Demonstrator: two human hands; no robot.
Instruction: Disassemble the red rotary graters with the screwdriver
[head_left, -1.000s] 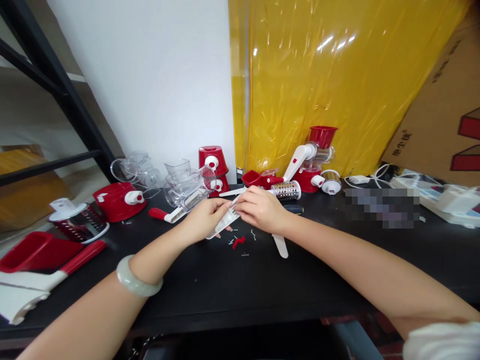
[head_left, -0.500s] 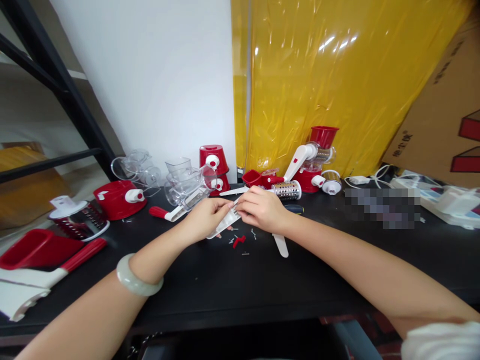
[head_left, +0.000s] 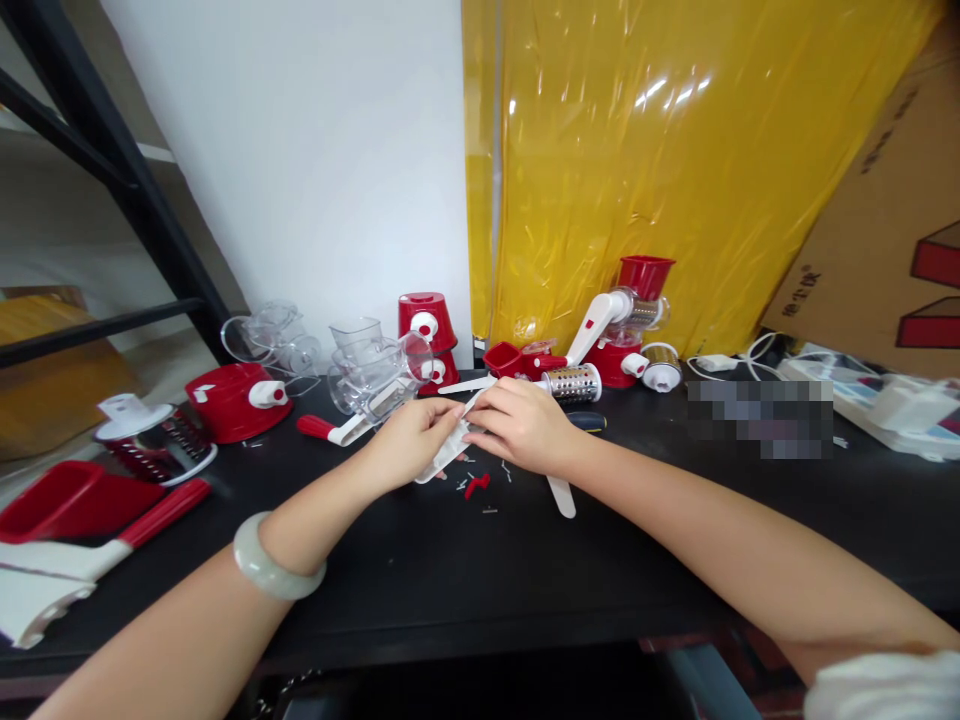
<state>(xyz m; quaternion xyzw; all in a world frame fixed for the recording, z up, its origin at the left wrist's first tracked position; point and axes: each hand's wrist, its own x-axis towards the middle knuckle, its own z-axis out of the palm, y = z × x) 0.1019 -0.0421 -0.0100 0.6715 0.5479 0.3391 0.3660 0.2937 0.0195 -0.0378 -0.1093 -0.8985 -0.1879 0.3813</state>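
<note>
A white plastic piece (head_left: 444, 456) is held over the black table between both hands. My left hand (head_left: 409, 437) grips its left side, thumb on top. At its far end, my right hand (head_left: 523, 425) has its fingers pinched together; whether something small is between the fingertips is hidden. Just below the hands lie a small red part (head_left: 476, 486) and several tiny screws or pins (head_left: 506, 471). A flat white strip (head_left: 561, 496) sticks out from under my right wrist. Behind my right hand is a perforated metal drum (head_left: 574, 383).
Along the back stand red bases (head_left: 426, 330), clear plastic housings (head_left: 367, 365) and an assembled red-and-white grater (head_left: 619, 335). At the left are a red base (head_left: 236, 402), a drum (head_left: 157, 440) and a red hopper (head_left: 71, 497). White cables and a power strip (head_left: 877, 400) sit at the right.
The fingers of my right hand have shifted slightly on the white piece. My left hand keeps its grip, and the view has moved very little.
</note>
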